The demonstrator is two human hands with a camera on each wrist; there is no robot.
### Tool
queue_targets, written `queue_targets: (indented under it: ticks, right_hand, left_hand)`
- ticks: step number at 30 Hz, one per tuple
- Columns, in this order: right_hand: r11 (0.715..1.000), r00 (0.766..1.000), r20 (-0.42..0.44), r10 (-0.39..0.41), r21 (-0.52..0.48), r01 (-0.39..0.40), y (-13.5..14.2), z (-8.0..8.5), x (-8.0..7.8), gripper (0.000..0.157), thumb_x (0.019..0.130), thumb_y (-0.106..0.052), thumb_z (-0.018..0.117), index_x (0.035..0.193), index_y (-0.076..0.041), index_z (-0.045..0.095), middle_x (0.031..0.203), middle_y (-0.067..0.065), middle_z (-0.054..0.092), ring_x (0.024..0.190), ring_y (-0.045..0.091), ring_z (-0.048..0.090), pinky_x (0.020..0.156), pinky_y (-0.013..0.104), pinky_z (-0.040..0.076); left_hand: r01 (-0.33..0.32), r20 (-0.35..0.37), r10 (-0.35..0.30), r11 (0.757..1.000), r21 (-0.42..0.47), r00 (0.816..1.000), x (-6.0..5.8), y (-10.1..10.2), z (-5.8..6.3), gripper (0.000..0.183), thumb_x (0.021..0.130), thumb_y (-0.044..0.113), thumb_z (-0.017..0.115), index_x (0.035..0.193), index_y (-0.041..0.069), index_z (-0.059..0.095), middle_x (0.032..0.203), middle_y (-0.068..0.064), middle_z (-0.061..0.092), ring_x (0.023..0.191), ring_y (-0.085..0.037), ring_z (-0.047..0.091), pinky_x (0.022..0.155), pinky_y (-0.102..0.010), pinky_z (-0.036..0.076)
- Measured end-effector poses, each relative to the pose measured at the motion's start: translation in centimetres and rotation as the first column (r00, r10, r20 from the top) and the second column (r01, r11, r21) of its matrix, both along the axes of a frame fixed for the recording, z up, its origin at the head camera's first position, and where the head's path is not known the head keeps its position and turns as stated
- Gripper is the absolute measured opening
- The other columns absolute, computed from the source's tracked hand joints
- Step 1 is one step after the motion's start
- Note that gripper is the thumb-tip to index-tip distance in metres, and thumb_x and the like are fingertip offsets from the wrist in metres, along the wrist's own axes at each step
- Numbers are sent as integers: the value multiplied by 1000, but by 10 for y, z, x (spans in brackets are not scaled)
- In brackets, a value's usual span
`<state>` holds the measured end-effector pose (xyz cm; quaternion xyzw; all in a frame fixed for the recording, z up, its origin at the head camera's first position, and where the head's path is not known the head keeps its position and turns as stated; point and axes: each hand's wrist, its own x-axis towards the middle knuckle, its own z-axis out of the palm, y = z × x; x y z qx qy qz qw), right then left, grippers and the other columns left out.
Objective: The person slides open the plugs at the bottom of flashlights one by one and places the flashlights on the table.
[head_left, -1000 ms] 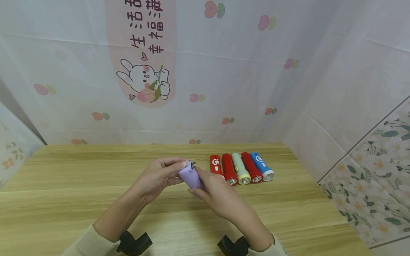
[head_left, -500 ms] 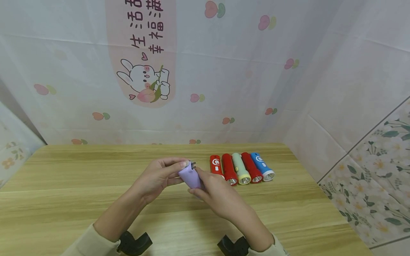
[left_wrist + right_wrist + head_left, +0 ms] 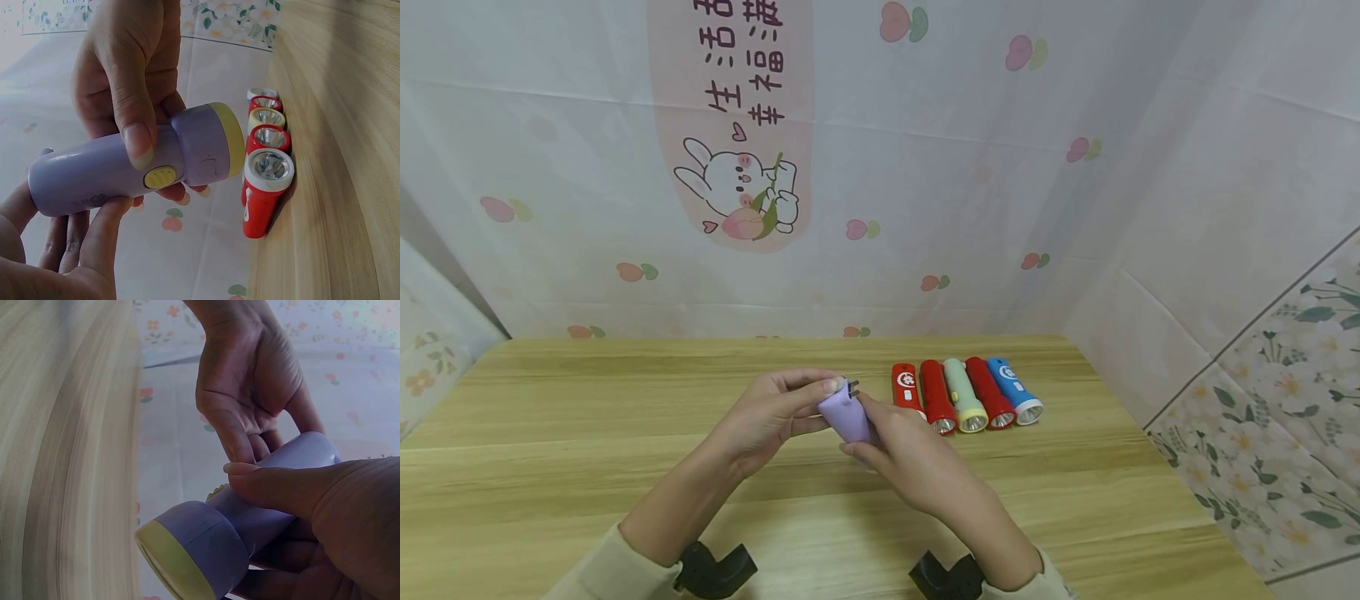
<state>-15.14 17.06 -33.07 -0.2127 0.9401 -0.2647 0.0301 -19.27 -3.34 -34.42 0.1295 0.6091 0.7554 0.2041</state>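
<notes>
Holding one lavender flashlight [image 3: 844, 414] between two hands

Leftmost, the left hand [image 3: 760, 425] pinches the flashlight's tail end between thumb and fingers. Just right of that thumb, two dark prongs [image 3: 853, 387] stick out of the tail. The flashlight is held up off the table [image 3: 625, 400], between the hands. Next comes the right hand [image 3: 910, 454], curled round the barrel towards the lamp end, its thumb near the single yellow switch [image 3: 160, 177].

The step in hand looks like handling or checking the plug end; whether the prongs are being worked, I cannot tell. The next move would seem to call for a firm right-hand grip while a left finger or thumb tends the prongs.

Beyond the right hand, five flashlights lie side by side, lamp ends towards the person: one red-and-white flashlight [image 3: 906, 383], partly hidden by that hand; one plain red flashlight [image 3: 935, 392]; one pale green flashlight [image 3: 958, 383]; a second plain red one [image 3: 988, 392]; and one blue flashlight [image 3: 1009, 383]. With the held one, six.
</notes>
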Motion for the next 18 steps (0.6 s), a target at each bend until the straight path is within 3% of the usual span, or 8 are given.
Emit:
queue_targets:
  ticks: [18]
  right_hand:
    - [1000,1000,17,4,-7,-4,-1,0,-1,52,96,-26,70,140,-2,55,113,9,72,92,17,68,79,31,63]
  left_hand:
    - [-10,17,11,1000,-28,1000,-1,0,-1,43,99,17,65,131,-9,58,118,-3,69,105,-14,72,93,-31,60]
